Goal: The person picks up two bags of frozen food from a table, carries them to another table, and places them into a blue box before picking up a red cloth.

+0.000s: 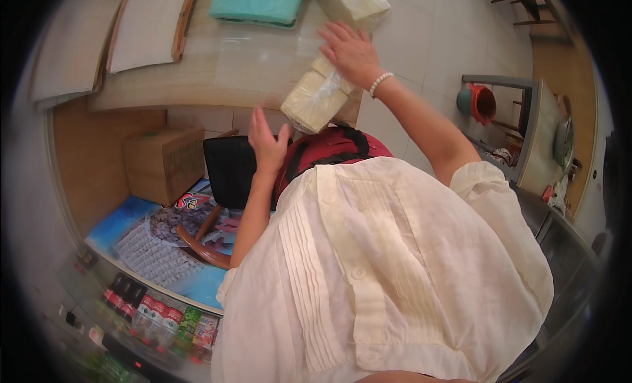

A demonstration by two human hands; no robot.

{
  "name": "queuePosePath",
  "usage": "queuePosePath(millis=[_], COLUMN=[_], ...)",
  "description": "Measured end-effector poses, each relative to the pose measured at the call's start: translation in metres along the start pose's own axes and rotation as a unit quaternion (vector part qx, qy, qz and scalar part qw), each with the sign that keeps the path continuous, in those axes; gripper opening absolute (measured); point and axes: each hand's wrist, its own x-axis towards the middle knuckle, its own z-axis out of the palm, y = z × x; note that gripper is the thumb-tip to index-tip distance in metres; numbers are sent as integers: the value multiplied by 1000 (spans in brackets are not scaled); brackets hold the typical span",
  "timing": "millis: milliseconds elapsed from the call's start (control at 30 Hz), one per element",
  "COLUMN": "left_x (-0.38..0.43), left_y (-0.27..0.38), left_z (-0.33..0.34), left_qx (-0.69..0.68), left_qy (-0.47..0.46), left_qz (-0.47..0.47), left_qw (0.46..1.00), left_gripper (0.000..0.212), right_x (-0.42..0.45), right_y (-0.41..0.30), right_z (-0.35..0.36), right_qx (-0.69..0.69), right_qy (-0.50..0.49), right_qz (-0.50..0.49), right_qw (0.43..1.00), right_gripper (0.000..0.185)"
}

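A bundle of pale yellow blocks [316, 104], wrapped in clear plastic, lies at the wooden table's [197, 87] near corner, in front of my body. My right hand [351, 55], with a beaded bracelet at the wrist, reaches over the far end of the bundle. Its fingers are extended and partly spread, and it covers part of the wrapping; firm contact cannot be made out. Left of the bundle, my left hand [268, 143] is raised with thumb and fingers apart, holding nothing. A flat clear plastic sheet or bag [254, 62] rests on the tabletop beyond.
Farther back lie a teal plastic pack [256, 5] and another pale plastic-wrapped bundle [353, 5]. White panels with wooden edges [145, 30] stand at left. Below are a cardboard box [165, 163] and a black chair seat [229, 171]. A red-lined bucket [483, 104] is at right.
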Motion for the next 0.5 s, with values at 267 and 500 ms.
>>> queuePosePath(millis=[267, 500], left_x=[38, 68], left_y=[80, 104], left_z=[12, 54], left_qx=[118, 243], left_qy=[-124, -102], left_qz=[243, 230], left_qw=[955, 937], left_gripper=[68, 89], right_x=[8, -7], right_y=[-13, 51], right_z=[-22, 15], right_qx=[72, 415], right_qy=[-111, -28], right_qz=[111, 139], right_qw=[985, 899], right_gripper=[40, 44])
